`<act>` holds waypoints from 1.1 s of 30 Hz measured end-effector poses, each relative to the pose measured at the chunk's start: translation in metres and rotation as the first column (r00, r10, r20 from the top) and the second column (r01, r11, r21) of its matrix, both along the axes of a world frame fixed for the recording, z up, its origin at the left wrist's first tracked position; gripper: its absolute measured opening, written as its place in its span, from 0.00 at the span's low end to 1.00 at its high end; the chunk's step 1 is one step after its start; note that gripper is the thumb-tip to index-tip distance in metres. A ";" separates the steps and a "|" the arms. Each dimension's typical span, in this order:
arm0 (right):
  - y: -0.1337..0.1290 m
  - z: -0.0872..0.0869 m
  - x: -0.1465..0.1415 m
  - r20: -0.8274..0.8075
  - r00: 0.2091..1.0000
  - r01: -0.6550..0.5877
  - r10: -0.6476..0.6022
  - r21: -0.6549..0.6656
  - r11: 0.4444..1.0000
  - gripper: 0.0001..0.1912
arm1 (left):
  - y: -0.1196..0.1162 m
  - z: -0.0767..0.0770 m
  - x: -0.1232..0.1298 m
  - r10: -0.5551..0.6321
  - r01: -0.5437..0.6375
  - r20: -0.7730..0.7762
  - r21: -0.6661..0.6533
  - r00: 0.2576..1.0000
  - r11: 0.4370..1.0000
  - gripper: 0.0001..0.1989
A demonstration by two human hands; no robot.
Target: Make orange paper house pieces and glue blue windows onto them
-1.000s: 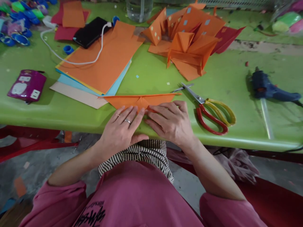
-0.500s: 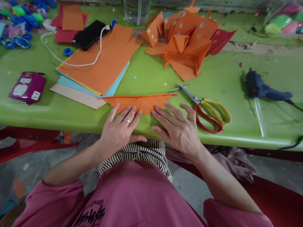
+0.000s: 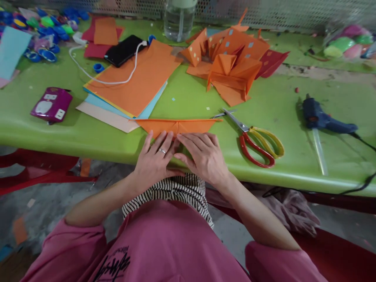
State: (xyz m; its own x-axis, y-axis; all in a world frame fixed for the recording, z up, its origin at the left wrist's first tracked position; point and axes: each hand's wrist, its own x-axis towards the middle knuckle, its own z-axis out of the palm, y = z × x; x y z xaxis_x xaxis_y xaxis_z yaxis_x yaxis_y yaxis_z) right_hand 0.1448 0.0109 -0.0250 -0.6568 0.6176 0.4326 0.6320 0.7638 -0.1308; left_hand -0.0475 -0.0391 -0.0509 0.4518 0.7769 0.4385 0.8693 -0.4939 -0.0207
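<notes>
Seen from my remote post, an orange folded paper (image 3: 177, 126) lies flat at the near edge of a green table (image 3: 192, 94), its long folded edge facing away from the person. The left hand (image 3: 154, 158) presses its fingertips onto the paper's near side, fingers spread, gripping nothing. The right hand (image 3: 205, 158) rests palm down beside it, fingers close together over the near right part, also without a grasp. Most of the paper extends beyond the fingertips. Scissors (image 3: 246, 129) lie open near its right end.
</notes>
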 end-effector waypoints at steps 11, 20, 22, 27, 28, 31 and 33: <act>0.001 -0.002 0.001 0.014 1.000 0.009 -0.009 -0.018 1.000 0.27 | -0.006 0.006 -0.018 0.037 -0.030 0.126 -0.061 0.991 0.998 0.46; 0.003 -0.004 0.002 0.088 0.996 0.035 -0.033 -0.022 0.999 0.27 | -0.010 0.004 -0.026 0.044 -0.044 0.014 0.006 0.999 0.999 0.41; 0.003 -0.003 0.003 0.055 0.998 0.034 -0.030 -0.069 0.997 0.26 | -0.008 0.005 -0.026 0.030 -0.030 0.002 -0.001 1.000 1.000 0.41; 0.003 0.002 0.007 -0.066 0.998 0.001 -0.014 -0.184 0.983 0.24 | -0.005 0.010 -0.023 0.024 -0.024 -0.026 0.000 0.999 1.000 0.41; 0.003 0.002 0.007 -0.060 0.998 -0.005 -0.005 -0.174 0.985 0.24 | -0.004 0.010 -0.022 0.023 -0.023 -0.028 0.007 0.999 1.000 0.40; 0.002 0.001 0.005 0.015 1.000 0.003 -0.001 -0.111 0.994 0.25 | -0.004 0.011 -0.019 0.019 -0.019 -0.033 -0.001 0.999 1.000 0.39; 0.001 0.000 0.004 0.067 0.998 0.019 -0.015 -0.072 0.997 0.25 | -0.004 0.011 -0.018 0.017 -0.018 -0.021 -0.020 1.000 1.000 0.40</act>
State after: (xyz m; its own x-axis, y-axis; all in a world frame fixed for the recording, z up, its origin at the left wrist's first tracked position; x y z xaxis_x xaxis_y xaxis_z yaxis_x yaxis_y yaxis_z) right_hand 0.1485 0.0117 -0.0253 -0.6719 0.6570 0.3419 0.6540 0.7430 -0.1424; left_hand -0.0657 -0.0430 -0.0399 0.4469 0.7936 0.4128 0.8774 -0.4790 -0.0290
